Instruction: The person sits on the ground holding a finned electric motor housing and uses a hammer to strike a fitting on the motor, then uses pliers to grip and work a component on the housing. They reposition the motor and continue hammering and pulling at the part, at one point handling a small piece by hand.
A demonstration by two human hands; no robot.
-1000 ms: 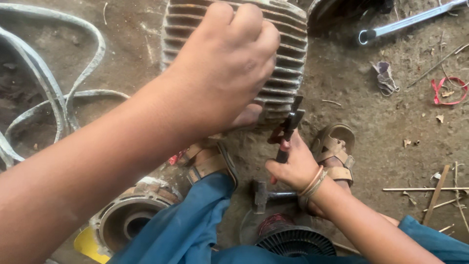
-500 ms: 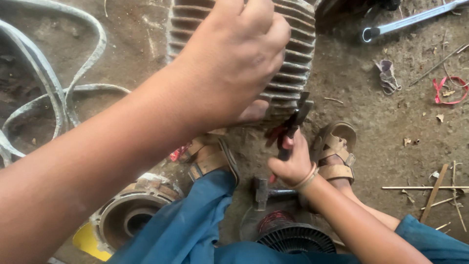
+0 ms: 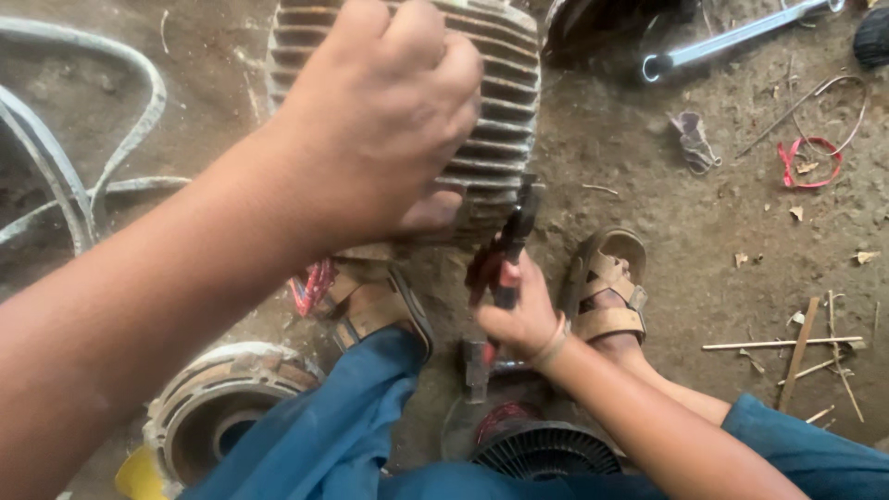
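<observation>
dirt floor; pliers against finned housing

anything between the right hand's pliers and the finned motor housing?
Nothing visible. The right hand holds the red-handled pliers with their tips at the lower edge of the finned motor housing; whether they touch is unclear. The left hand rests on the housing, left of the tips.

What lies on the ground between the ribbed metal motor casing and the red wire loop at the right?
In the head view, between the motor casing and the red wire loop lies a small crumpled scrap on bare dirt.
</observation>
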